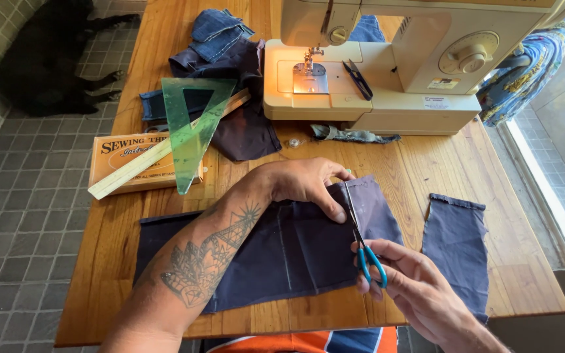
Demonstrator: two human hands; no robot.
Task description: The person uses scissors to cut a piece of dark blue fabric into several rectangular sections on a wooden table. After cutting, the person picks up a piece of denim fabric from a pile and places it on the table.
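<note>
A dark navy fabric piece [276,252] lies flat on the wooden table [426,163] in front of me. My left hand [305,183] presses down on its upper right part, fingers beside the blades. My right hand [413,284] grips blue-handled scissors [361,238], whose blades point away from me along the fabric's right portion. A smaller navy fabric piece [456,245] lies apart to the right.
A cream sewing machine [387,59] stands at the back with its lamp lit. A green set square [194,127], a wooden ruler [125,173] and a thread box [132,157] lie at left, near denim scraps [220,39]. A black dog [47,55] lies on the tiled floor.
</note>
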